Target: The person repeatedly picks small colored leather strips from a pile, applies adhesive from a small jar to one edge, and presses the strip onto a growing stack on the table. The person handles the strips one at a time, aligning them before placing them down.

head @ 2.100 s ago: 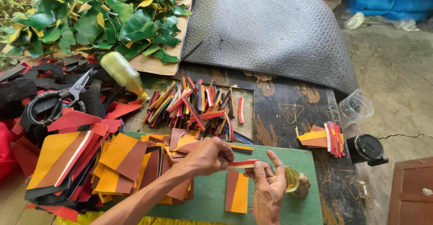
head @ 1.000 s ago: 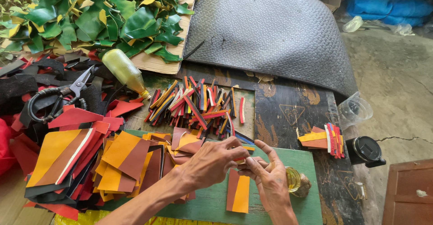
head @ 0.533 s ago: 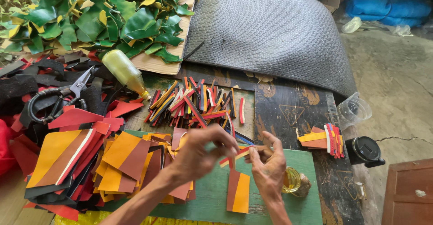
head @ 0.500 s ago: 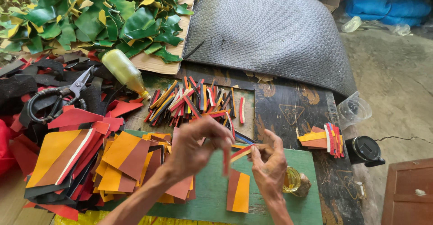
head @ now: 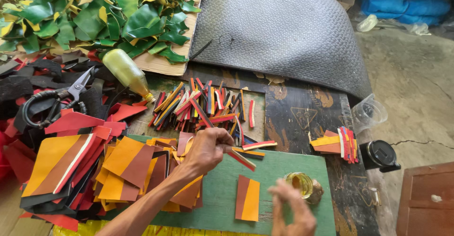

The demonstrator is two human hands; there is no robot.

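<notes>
Left hand (head: 205, 148) pinches a red-edged strip (head: 242, 159) above the green board (head: 293, 167); right hand (head: 289, 212) (blurred, grip indiscernible) nears the glue jar (head: 301, 185).

- A scissors (head: 56, 98) is lying on scraps, left of the strip pile (head: 203, 106).
- A glue jar (head: 302, 185) is sitting on the board (head: 288, 162), right of a panel (head: 248, 198).
</notes>
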